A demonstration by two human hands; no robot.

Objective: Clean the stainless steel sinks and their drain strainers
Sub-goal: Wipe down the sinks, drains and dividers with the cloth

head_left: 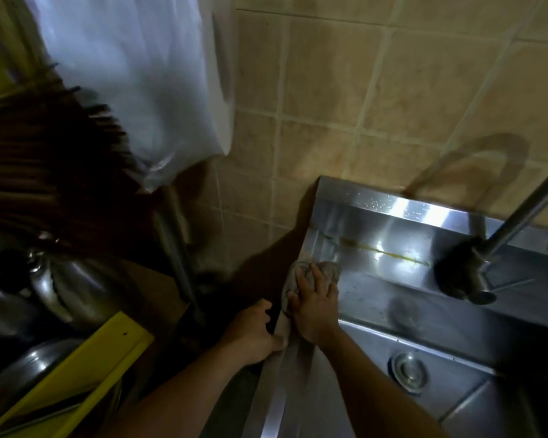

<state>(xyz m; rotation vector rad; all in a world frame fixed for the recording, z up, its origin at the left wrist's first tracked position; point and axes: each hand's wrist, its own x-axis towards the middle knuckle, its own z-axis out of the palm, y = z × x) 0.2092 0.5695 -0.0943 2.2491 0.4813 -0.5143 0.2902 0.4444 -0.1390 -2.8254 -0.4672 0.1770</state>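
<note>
Right hand [315, 300] flat on a grey cloth [310, 273], fingers spread and nearly straight, pressing it against the far left corner of the sink [393, 314], at the meeting of left rim and back ledge. Left hand [253, 333] just beside, outside the basin, fingers curled over the sink's left rim [282, 368] and thumb on top, gripping it as a brace. Cloth bunched, partly draped over the rim, mostly hidden under the palm.

Basin stretching right and toward the viewer from the cloth. Long axis of the back ledge running from the cloth's corner away to the right, toward the tap [475, 270]. Yellowish streak [386, 252] lying along the seam of that ledge, beginning just right of the cloth and ending near the tap base; not yet wiped, by the look of it. Drain strainer [408, 371] seated in the basin floor, down and to the right of the wiping hand, well apart from the cloth, untouched.

Likely step in hand: wiping the corner and rim. Next stroke probably rightward along the seam, so right hand nearer and better placed, left staying on the rim. Strainer also on the right hand's side.

Tiled wall [361, 90] behind, plastic bag [133, 83] hanging at upper left, metal pots [45, 295] and a yellow bar [86, 368] to the left, dim and blurred.
</note>
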